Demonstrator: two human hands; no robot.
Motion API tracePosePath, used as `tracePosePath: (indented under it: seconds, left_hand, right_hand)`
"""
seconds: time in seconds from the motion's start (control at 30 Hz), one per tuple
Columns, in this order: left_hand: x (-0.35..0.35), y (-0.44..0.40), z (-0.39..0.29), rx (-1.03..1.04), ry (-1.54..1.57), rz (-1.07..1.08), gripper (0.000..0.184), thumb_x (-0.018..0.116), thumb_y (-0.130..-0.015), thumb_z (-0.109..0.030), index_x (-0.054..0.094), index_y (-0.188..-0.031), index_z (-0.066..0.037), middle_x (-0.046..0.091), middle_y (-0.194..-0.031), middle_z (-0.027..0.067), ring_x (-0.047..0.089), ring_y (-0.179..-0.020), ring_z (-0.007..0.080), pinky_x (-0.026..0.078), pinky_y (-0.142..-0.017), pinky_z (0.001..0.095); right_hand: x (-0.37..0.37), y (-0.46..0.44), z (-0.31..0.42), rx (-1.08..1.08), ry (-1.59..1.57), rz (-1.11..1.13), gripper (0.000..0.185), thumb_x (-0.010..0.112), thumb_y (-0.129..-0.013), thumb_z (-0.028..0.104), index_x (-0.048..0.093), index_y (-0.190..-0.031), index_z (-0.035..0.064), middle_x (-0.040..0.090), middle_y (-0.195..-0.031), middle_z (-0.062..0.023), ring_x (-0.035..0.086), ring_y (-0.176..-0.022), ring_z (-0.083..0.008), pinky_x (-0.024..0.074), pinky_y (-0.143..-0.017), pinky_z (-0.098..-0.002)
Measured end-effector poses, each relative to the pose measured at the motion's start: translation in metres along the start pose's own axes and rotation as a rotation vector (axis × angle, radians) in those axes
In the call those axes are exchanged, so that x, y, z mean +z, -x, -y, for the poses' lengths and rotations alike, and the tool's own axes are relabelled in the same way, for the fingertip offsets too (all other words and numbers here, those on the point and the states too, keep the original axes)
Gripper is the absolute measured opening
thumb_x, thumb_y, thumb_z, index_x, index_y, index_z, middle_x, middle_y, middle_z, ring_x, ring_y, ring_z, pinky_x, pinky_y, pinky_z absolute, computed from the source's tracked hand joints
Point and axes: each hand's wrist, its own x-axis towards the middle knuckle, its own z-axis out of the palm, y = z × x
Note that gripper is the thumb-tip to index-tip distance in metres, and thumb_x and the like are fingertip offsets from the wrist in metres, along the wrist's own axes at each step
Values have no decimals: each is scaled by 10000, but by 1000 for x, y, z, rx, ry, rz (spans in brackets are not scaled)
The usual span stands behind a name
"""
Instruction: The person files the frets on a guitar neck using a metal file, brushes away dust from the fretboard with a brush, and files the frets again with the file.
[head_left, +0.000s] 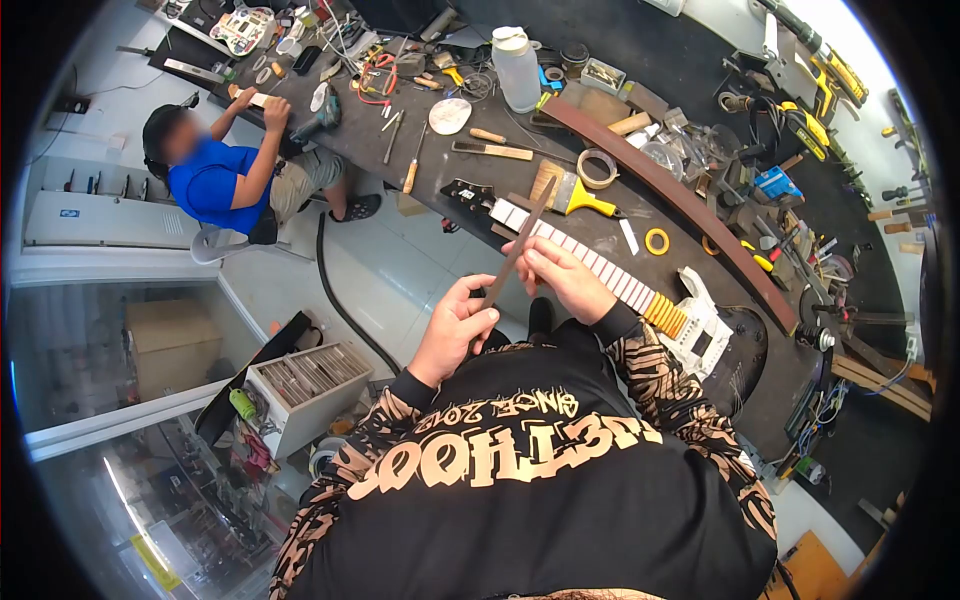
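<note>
Between my two hands I hold a flat, dark, narrow file [522, 242], tilted with its far tip up over the bench. My left hand [456, 326] is closed round its near end, thumb on top. At about its middle, the fingers of my right hand [566, 276] pinch it. Beyond my right hand an electric guitar lies on the bench, its neck [622, 284] masked with pale tape between the frets. Yellow-orange strips [665, 314] cover the frets nearest the white guitar body [702, 336]. The dark headstock [466, 194] points left.
A wide brush [590, 196], tape rolls [656, 241], a long brown beam [670, 208] and a white jug [515, 68] lie or stand on the bench [455, 235]. Another person [225, 180] in blue works at the far left. A box of sheets [310, 385] stands below left.
</note>
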Motion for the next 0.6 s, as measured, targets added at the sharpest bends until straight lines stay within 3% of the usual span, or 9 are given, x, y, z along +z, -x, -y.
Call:
tracePosePath:
  seconds: [0.2,0.4,0.6]
  left_hand:
    - [0,9,-11,-48,191,167,466,656,-1126,-101,550,-1577,-55,648,-833,42,563,-621,98,454,-543,243]
    - [1,10,-11,-110,407,265,422,563,-1185,-213,557,-1584,-75,623,-782,88,533,-547,154,449,-574,293]
    - [13,5,-19,-79,110,120,405,601,-1188,-208,590,-1557,-41,652,-809,72,589,-609,130,499,-631,283]
  right_hand:
    - [7,4,1,-45,-59,-76,311,673,-1198,336,745,-1312,55,643,-1012,45,582,-914,-73,488,-866,-274]
    - [18,11,6,-75,-106,-131,268,717,-1175,324,739,-1218,60,651,-1006,42,582,-909,-73,492,-882,-272]
    - [13,25,4,-116,-148,-123,320,673,-1198,309,743,-1389,62,697,-1165,34,601,-994,-73,503,-926,-272]
